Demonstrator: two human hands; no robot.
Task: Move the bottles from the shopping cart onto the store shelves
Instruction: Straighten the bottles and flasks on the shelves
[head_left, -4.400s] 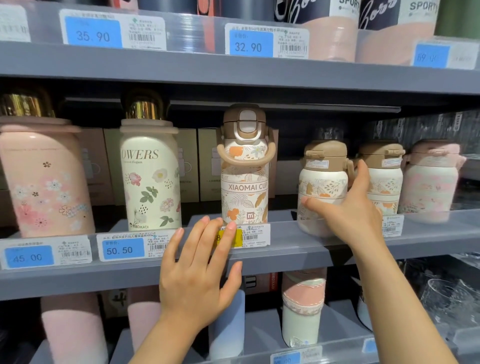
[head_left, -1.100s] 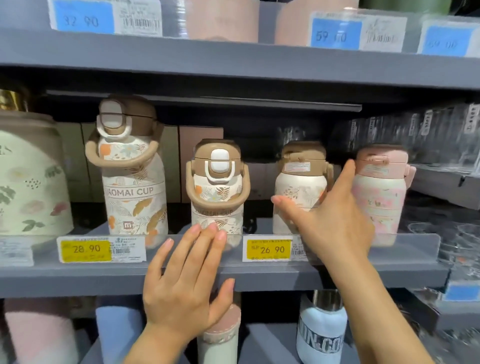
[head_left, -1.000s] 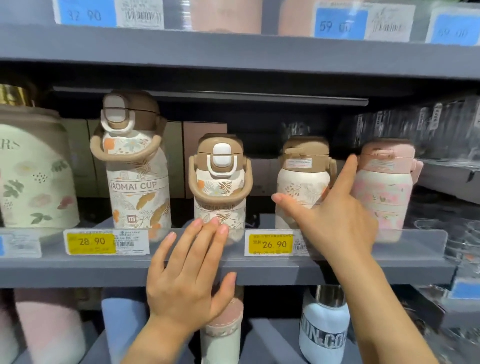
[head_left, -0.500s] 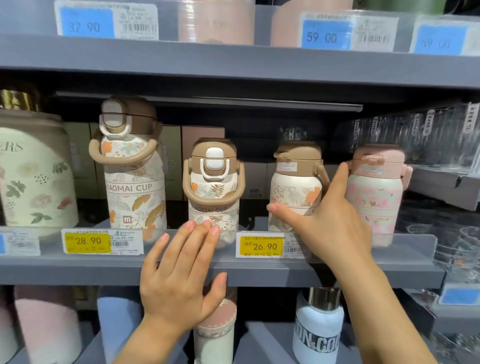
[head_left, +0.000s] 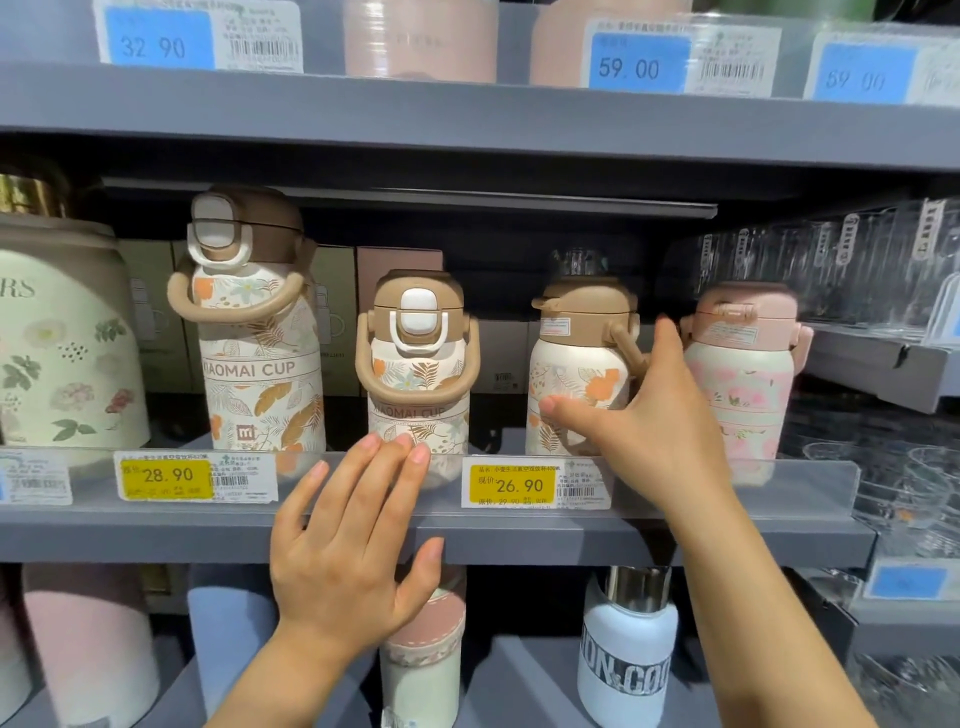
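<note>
Several flask bottles stand on the grey middle shelf (head_left: 156, 530). My right hand (head_left: 660, 431) holds a cream bottle with orange leaves and a brown lid (head_left: 576, 374), thumb on its front and fingers round its right side. A pink floral bottle (head_left: 743, 374) stands just right of it. My left hand (head_left: 353, 540) lies flat with straight fingers against the shelf's front edge, below a small brown-lidded bottle (head_left: 415, 364). A taller bottle of the same pattern (head_left: 254, 332) stands further left. No shopping cart is in view.
A big floral flask (head_left: 57, 353) fills the left end. The upper shelf (head_left: 467, 119) hangs close above the lids. Boxes stand behind the bottles. Clear glassware (head_left: 924, 493) sits at the right. On the lower shelf stand more bottles, including a white one (head_left: 626, 660).
The cream bottle in my right hand has turned, so its handle now points right. My left hand has stayed on the shelf edge. The view shifted slightly.
</note>
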